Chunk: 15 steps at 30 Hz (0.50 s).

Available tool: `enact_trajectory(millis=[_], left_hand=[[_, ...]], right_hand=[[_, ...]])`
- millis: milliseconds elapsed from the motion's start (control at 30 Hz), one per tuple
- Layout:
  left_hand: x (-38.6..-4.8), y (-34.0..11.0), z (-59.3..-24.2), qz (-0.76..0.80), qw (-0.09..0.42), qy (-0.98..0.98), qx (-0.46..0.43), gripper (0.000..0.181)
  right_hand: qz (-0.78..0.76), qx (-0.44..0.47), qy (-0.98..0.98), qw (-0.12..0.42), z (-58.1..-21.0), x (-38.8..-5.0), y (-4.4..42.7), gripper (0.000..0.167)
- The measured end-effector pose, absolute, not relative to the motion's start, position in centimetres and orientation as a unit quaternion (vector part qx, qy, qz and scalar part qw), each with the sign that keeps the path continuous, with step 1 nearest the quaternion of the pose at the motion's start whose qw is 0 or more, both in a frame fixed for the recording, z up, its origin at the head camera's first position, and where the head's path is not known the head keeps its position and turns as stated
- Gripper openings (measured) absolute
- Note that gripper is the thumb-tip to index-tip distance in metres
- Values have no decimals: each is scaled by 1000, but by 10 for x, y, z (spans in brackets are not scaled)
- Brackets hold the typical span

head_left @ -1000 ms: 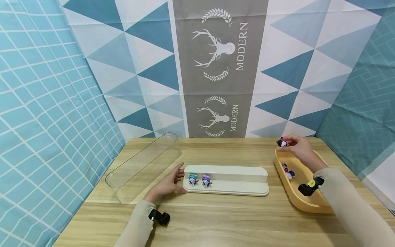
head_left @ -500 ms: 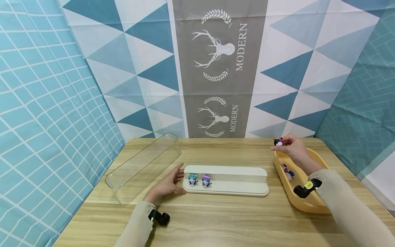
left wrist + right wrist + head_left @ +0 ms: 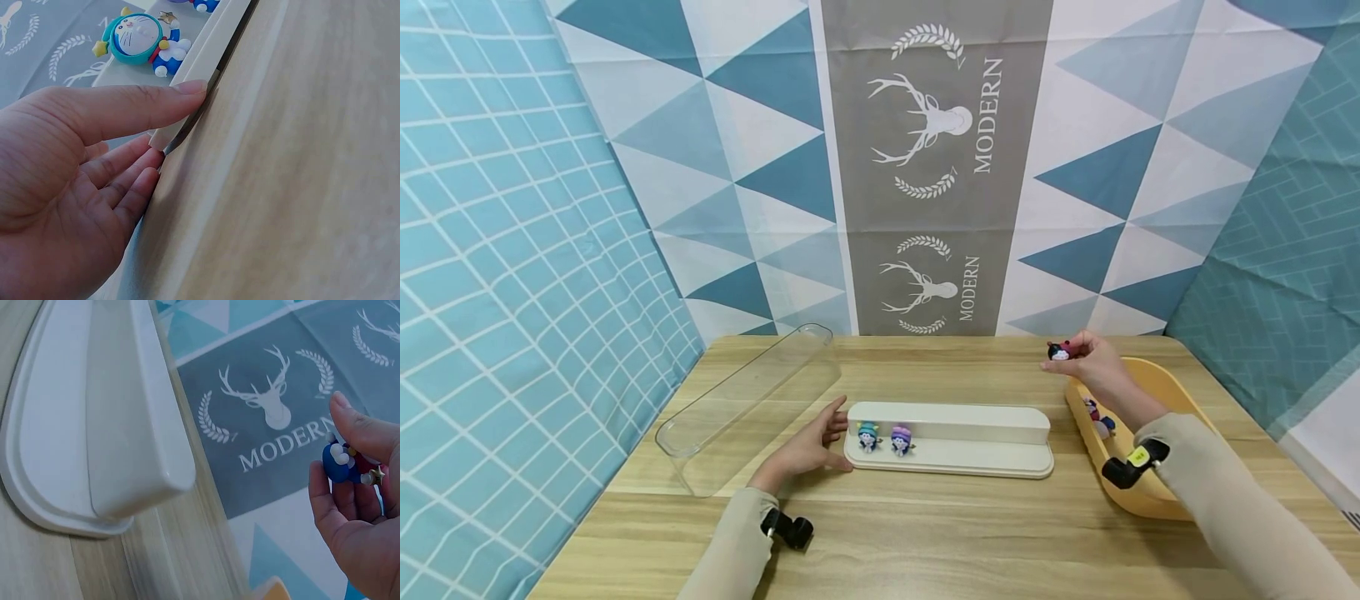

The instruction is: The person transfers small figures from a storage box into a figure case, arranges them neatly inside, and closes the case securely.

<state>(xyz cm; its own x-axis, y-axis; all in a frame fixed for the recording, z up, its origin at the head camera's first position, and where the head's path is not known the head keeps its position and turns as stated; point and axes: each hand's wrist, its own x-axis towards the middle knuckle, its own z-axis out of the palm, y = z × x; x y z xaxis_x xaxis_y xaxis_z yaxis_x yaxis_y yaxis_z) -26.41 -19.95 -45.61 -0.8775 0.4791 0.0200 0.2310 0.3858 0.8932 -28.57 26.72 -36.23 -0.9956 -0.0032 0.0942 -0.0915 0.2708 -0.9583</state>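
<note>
I log one small red-and-black plastic figurine [image 3: 1060,352], upper right of the head view, pinched in the right hand [image 3: 1093,365]; it has shifted left, past the rim of the oblong orange-yellow tray [image 3: 1165,392] and nearer the long white stepped stand [image 3: 977,452], lower centre. On that stand's left half: one teal-hatted figurine [image 3: 868,436], one purple-hatted figurine [image 3: 902,440]. Left hand [image 3: 807,443] at its left end, unmoved, fingers relaxed and touching.

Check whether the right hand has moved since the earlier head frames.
Yes: in the head view, the right hand, holding a small figurine, has shifted leftward against the unmoved orange tray.
</note>
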Motion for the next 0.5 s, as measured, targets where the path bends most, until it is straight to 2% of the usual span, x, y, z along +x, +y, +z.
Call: enact_trajectory(millis=[500], left_hand=[[-264, -199, -455, 508, 120, 825, 214, 115]], right_hand=[[567, 32, -821, 60, -371, -280, 245, 33]])
